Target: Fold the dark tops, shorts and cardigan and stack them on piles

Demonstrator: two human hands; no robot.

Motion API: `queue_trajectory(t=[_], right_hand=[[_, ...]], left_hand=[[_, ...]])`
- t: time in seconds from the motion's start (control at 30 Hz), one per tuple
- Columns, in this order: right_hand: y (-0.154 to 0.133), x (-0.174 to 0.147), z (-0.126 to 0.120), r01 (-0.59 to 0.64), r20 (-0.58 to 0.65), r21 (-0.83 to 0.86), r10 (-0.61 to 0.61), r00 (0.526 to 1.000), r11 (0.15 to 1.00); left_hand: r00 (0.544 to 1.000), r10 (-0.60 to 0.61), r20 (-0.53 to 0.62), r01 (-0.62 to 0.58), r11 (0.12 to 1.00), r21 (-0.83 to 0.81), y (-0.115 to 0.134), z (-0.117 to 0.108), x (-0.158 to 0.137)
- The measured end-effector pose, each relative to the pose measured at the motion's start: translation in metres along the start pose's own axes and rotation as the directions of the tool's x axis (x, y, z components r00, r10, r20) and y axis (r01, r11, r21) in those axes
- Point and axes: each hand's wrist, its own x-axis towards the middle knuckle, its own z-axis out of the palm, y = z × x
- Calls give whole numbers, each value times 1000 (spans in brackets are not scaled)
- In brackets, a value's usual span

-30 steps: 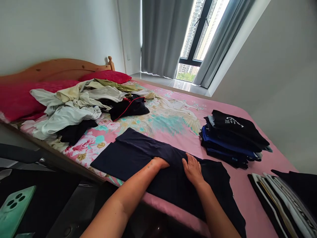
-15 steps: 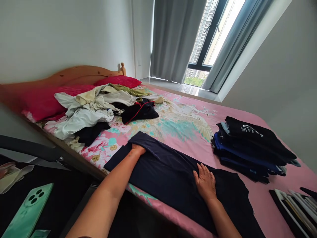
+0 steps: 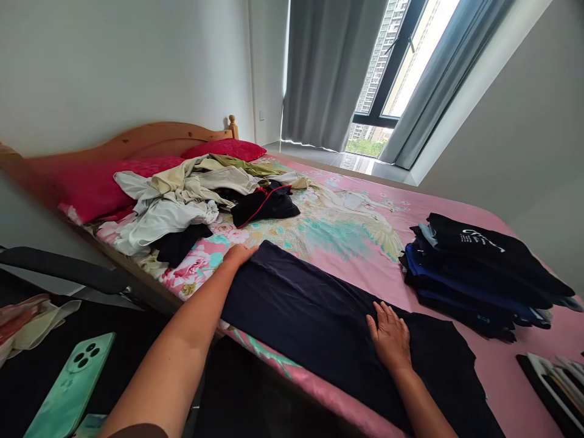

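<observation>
A dark navy garment (image 3: 310, 310), perhaps trousers, lies stretched along the near edge of the bed. At its far left corner is my left hand (image 3: 239, 255), its fingers drawn together on the fabric edge; the fingertips are partly hidden. My right hand (image 3: 390, 334) rests flat on the garment towards its right part, fingers stretched out and holding nothing. To the right of it stands a stack of folded dark clothes (image 3: 474, 286), topped by a black piece with white lettering (image 3: 483, 238).
Loose pale clothes (image 3: 182, 201) and a black garment with red piping (image 3: 269, 205) lie heaped near red pillows (image 3: 100, 188). A row of folded items (image 3: 556, 389) sits lower right. A green phone (image 3: 73, 383) lies on a black surface at lower left, below a dark bar (image 3: 64, 267).
My left hand has come out from under the garment's raised flap to its left edge. That end now lies flatter and reaches less far left. My right hand stays on the cloth.
</observation>
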Motion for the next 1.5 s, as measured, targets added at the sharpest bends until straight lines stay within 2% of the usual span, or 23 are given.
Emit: queue_trajectory(t=[0.2, 0.4, 0.6, 0.8, 1.03, 1.2, 1.3, 1.37, 1.43, 1.5], right_hand=[[0, -1, 1, 13, -22, -5, -13, 1000, 1000], [1, -2, 5, 11, -48, -15, -12, 999, 1000], [1, 0, 8, 27, -91, -24, -29, 995, 999], [1, 3, 9, 33, -117, -26, -36, 992, 999], [1, 4, 5, 39, -118, 43, -34, 992, 998], [3, 3, 6, 59, -169, 159, -31, 985, 986], [4, 3, 1, 31, -164, 271, 15, 986, 962], [6, 9, -7, -30, -129, 367, 83, 988, 930], [11, 19, -18, -81, -80, 445, 129, 988, 892], [18, 35, -30, -100, -35, 448, 129, 991, 889]], left_hand=[[998, 1, 62, -4, 999, 46, -5, 7, 5], [999, -14, 45, 9, 995, 101, 4, 12, 20], [991, 131, 18, -132, 987, 90, 26, 23, 45], [960, 274, 53, -277, 960, 47, 45, 31, 74], [922, 367, 124, -350, 927, -136, 45, 15, 101], [933, 359, -7, -352, 910, -221, 34, 10, 102], [944, 316, -96, -329, 922, -206, 27, 26, 95], [952, 275, -135, -298, 933, -202, 23, 40, 89], [956, 248, -160, -278, 938, -209, 20, 51, 84], [953, 248, -173, -283, 933, -221, 18, 56, 81]])
